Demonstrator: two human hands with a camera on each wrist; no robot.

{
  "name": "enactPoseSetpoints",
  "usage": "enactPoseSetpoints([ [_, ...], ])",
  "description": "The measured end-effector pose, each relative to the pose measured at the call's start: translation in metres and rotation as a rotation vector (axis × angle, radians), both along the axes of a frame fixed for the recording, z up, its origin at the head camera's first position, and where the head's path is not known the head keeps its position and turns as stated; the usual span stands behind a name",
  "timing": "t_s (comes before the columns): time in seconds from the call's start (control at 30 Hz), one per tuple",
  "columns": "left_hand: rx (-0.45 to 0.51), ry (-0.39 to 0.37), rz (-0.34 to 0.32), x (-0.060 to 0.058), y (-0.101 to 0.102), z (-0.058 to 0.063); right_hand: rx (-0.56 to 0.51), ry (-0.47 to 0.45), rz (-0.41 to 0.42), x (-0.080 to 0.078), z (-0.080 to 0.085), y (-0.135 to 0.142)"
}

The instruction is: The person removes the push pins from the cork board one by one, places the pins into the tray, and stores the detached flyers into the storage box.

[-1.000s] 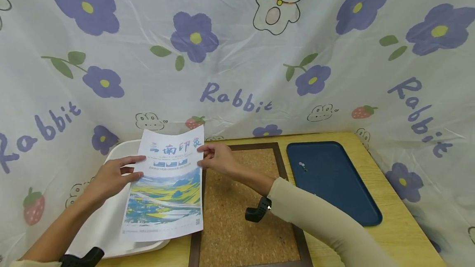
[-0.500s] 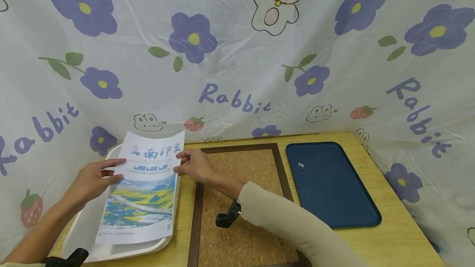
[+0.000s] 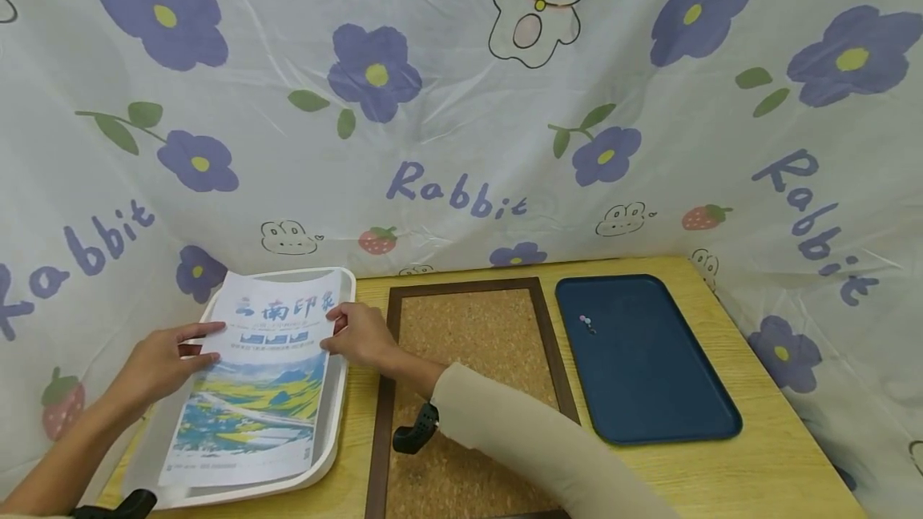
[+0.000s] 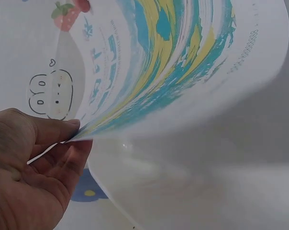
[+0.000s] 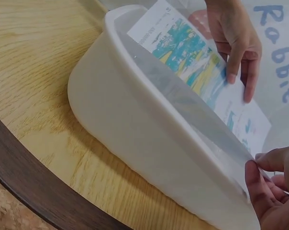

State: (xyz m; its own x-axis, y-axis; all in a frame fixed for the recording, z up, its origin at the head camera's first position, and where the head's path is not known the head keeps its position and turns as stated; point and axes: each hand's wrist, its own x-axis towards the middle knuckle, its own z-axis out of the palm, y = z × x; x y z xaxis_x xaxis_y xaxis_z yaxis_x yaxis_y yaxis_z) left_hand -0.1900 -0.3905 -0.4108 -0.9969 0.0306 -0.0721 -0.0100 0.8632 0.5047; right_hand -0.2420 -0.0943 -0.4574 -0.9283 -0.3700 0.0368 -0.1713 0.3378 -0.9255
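Observation:
A printed paper sheet [image 3: 259,391] with a blue, green and yellow landscape and blue characters is held over a white plastic tub [image 3: 335,415] at the left. My left hand [image 3: 159,363] pinches its left edge between thumb and fingers; the left wrist view shows the sheet [image 4: 183,62] bowing away from that pinch. At the opposite edge, near the top, my right hand [image 3: 364,335] pinches the sheet too. In the right wrist view the right hand [image 5: 273,187] is close to the tub's rim [image 5: 168,110], and the sheet slants above the tub's opening.
A cork board [image 3: 469,343] in a brown frame lies on the wooden table [image 3: 779,455], under my right forearm. Right of it lies a dark blue tray [image 3: 649,367] with a few small pins [image 3: 587,322] on it. A patterned curtain [image 3: 461,126] hangs behind.
Both hands have carried the sheet left and lowered it over the white tub. The right forearm has swung left across the cork board.

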Motion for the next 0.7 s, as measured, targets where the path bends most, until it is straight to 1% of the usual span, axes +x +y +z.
enactPoseSetpoints([
  [0.1,0.007,-0.015,0.003,-0.002,-0.001,-0.005,0.060,0.054,0.002,0.000,-0.002,-0.002],
  [0.37,-0.003,-0.019,-0.008,-0.004,-0.004,-0.011,0.156,0.152,0.024,0.002,-0.002,-0.006],
  [0.5,-0.017,-0.006,-0.013,-0.004,-0.003,-0.016,0.234,0.253,0.023,0.001,-0.002,-0.004],
  [0.6,-0.051,0.023,-0.029,-0.004,-0.003,-0.018,0.254,0.327,0.020,-0.001,-0.001,0.001],
  [0.7,-0.084,0.052,-0.039,-0.003,-0.002,-0.018,0.224,0.340,0.022,-0.002,0.002,0.008],
])
